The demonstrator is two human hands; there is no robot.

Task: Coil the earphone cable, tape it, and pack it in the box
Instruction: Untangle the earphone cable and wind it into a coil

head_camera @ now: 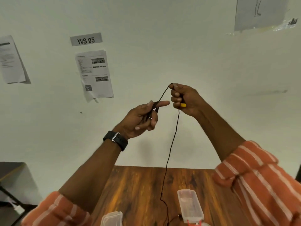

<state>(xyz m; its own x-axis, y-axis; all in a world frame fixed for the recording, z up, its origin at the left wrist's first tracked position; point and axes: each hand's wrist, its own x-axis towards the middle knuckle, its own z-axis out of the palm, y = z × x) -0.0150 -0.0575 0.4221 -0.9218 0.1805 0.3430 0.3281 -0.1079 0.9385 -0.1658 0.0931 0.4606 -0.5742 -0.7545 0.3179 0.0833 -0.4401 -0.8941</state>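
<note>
Winding the cable by hand

Boxes (190,205) wait on the table (138,190) below, where the loose cable (171,147) tail trails. Higher up, my left hand (143,118) pinches the started loops; my right hand (184,99) grips the strand (something yellow tucked in too). Best keep tension even and loops matched.

Count on inspection: two hands, left hand (143,117) and right hand (184,99); one black earphone cable (171,149); two clear plastic boxes (189,206) (112,218); one wristwatch (116,140); four wall papers (94,74); one wooden table (140,190).
</note>
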